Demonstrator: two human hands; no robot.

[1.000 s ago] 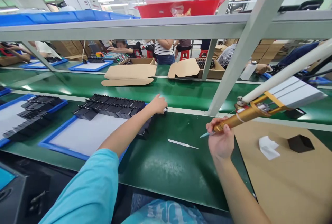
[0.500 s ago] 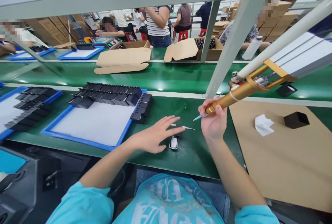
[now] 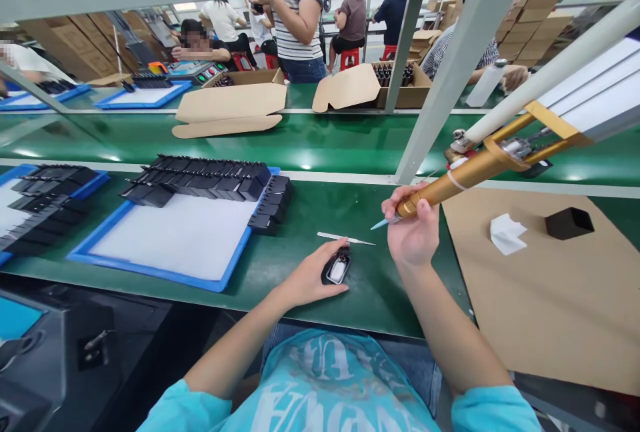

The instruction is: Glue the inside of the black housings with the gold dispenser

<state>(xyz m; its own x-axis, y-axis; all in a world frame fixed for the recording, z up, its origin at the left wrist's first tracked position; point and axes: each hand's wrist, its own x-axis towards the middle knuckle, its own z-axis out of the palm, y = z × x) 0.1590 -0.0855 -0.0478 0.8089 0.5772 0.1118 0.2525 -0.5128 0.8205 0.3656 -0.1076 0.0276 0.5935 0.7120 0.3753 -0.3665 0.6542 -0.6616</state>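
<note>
My left hand [image 3: 310, 279] is curled round a small black part with a white middle [image 3: 337, 269] that lies on the green bench [image 3: 310, 219] in front of me. My right hand [image 3: 413, 232] is wrapped round the front end of a gold-coloured dispensing gun [image 3: 475, 169], whose pale blue tip [image 3: 381, 223] points left, a little above and to the right of the part. A thin white stick [image 3: 345, 239] lies on the bench just beyond the part.
A blue-framed white tray [image 3: 170, 235] to the left carries rows of several black parts [image 3: 210, 179]. A brown cardboard sheet [image 3: 545, 299] on the right holds a white wipe [image 3: 506, 234] and a black box [image 3: 569, 222]. Other people work beyond the green conveyor [image 3: 310, 142].
My left hand came back from the black parts on the tray, set one small part on the bench and closed round it. My right hand with the gun hardly moved.
</note>
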